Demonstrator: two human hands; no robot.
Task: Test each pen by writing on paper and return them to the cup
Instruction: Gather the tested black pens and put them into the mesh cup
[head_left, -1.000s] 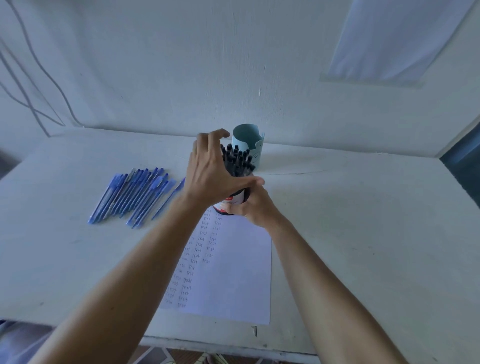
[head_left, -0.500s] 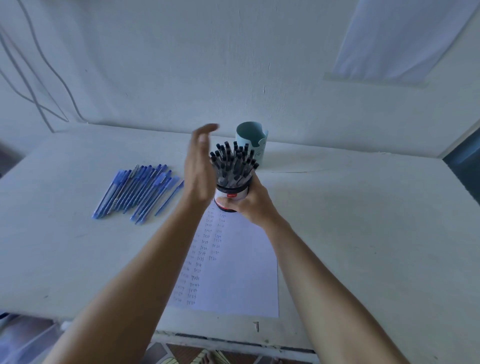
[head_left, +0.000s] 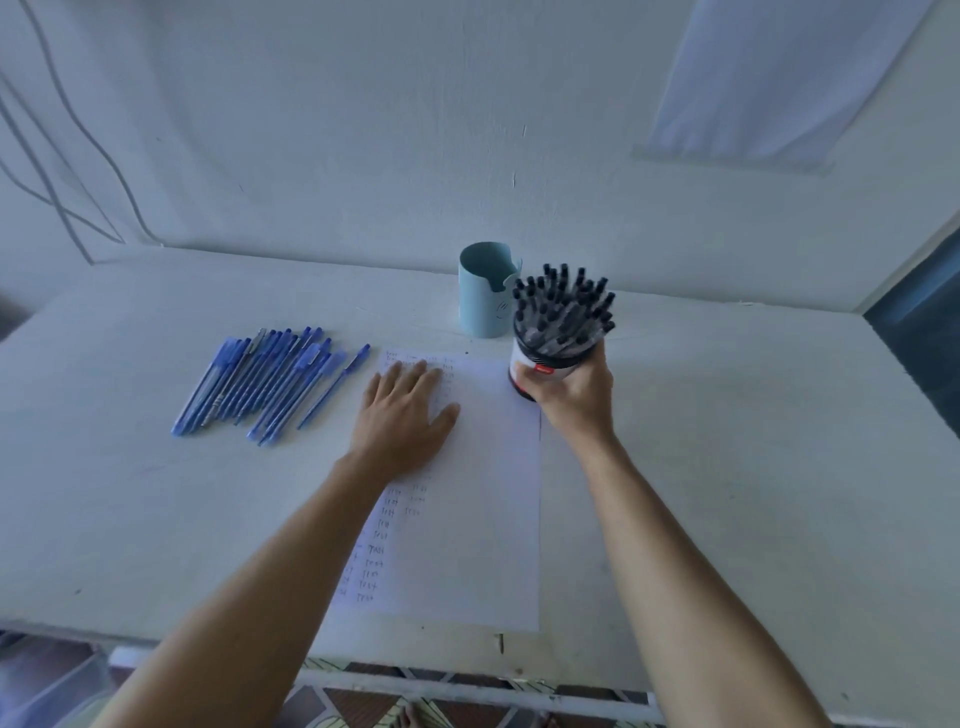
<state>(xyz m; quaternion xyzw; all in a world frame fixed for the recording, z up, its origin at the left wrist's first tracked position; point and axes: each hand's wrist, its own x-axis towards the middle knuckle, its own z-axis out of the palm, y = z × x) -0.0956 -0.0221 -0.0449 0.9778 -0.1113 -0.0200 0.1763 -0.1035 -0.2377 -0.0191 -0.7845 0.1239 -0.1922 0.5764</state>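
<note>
Paper (head_left: 467, 493) with small rows of the word "test" on its left side lies flat on the white table (head_left: 727, 467). The left hand (head_left: 402, 415) lies flat on the top part of the paper, with its fingers straight and spread a little, and it holds nothing. The right hand (head_left: 571, 395) is wrapped around a white cup (head_left: 522, 358) with a dark band, right at the top right corner of the paper. This cup is packed with black pens (head_left: 563, 306) that stand caps up and fan out. It is hard to tell if the bottom of the cup sits on the table or is just off it. A light blue cup (head_left: 483, 296) stands upright just behind it and a bit to the left. To the left of the paper, a bunch of blue pens (head_left: 260, 379) lies side by side on the table, with 1 pen a little apart, nearest the paper. The 2 hands are apart, with bare paper between them.
</note>
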